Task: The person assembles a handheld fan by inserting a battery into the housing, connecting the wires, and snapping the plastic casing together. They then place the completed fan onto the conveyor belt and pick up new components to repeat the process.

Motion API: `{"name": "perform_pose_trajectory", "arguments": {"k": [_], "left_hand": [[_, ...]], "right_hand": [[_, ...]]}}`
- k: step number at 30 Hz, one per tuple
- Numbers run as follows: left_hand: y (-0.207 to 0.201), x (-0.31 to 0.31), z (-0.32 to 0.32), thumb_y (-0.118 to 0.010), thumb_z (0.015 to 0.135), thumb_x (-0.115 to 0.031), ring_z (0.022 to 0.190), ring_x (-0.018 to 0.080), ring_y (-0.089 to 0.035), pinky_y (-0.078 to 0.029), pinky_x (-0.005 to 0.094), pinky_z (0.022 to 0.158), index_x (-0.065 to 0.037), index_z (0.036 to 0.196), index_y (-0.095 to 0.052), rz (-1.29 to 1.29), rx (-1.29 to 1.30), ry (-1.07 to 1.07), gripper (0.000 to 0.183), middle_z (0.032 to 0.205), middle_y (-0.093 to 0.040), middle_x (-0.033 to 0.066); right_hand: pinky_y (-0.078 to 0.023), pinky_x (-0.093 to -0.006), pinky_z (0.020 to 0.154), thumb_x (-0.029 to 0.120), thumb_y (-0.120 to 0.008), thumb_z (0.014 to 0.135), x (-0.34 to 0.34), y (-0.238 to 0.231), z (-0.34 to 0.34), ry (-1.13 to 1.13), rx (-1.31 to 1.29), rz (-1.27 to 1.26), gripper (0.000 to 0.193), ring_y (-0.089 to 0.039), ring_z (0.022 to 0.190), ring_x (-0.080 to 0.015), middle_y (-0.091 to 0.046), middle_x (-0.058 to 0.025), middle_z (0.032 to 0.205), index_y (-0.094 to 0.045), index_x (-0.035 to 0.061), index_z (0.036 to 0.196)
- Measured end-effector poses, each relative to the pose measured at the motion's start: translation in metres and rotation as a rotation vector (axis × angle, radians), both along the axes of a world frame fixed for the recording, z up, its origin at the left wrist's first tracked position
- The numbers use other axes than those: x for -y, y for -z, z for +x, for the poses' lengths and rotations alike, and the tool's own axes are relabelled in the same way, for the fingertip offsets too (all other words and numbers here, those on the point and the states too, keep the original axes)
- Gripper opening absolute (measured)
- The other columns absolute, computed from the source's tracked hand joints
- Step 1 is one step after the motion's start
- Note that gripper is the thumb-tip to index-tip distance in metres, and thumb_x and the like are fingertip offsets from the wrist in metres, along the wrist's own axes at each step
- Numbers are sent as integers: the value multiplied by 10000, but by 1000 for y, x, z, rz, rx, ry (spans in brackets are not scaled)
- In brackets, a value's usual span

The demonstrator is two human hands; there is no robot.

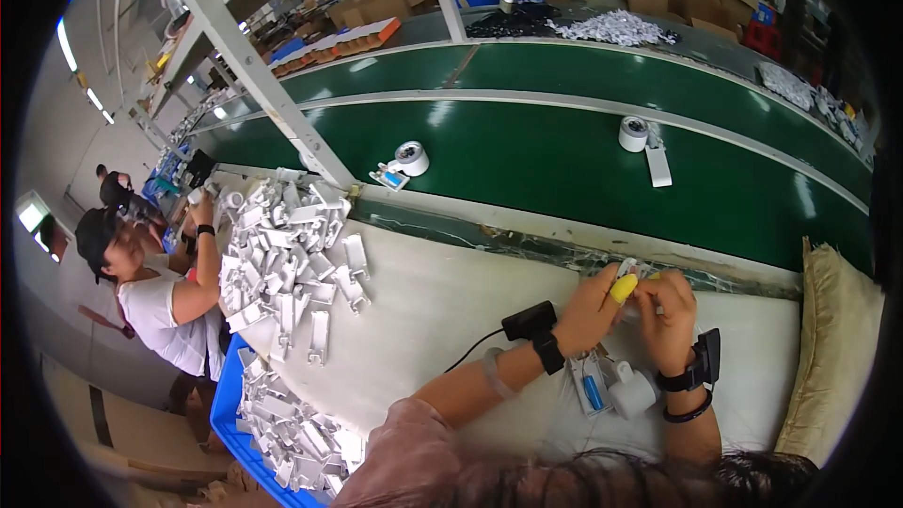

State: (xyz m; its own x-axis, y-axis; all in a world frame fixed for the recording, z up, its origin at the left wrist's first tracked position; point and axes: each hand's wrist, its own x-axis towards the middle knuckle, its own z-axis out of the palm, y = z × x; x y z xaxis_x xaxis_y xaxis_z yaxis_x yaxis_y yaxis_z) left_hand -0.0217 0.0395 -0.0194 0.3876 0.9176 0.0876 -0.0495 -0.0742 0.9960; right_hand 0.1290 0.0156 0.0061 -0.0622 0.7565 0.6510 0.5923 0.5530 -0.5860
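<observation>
My left hand (593,306) and my right hand (666,315) meet near the far edge of the work table, fingers closed and pinched together. A yellow finger cover (623,288) sits on my left thumb. Between the fingertips a small white plastic part (630,267) shows in part, mostly hidden by the fingers. What my right fingers pinch I cannot make out. Below my hands, between my wrists, lies an open white plastic housing (589,386) with a blue cylindrical battery (594,391) in it. Beside it is a white round cup-shaped piece (632,389).
White plastic covers (292,245) are heaped at the left; more fill a blue bin (226,404). Beyond runs a green conveyor belt (527,160) carrying two white round-headed devices (410,158). A metal post (254,66) slants down at left. A co-worker (155,296) sits further left.
</observation>
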Motion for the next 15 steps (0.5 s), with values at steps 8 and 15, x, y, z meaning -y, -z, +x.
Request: {"name": "perform_pose_trajectory", "arguments": {"k": [8,15], "left_hand": [[9,-48,11,-412,988,-205,488,75,-501,-412,219,402,-93,1207,-442,-18,260,-42,249,790,-554,24],[3,-137,-86,-438,941,-127,736,204,-635,-504,321,656,-11,1258,-425,182,-67,-632,337,864,-613,123]], "right_hand": [[-403,-384,907,87,-519,926,2,23,41,60,-39,-95,197,-538,986,-340,-536,-189,1078,-529,-42,1074],[-425,-292,793,-54,-564,841,-17,71,55,22,-267,-178,284,-502,843,-185,-522,-89,944,-542,15,1116]]}}
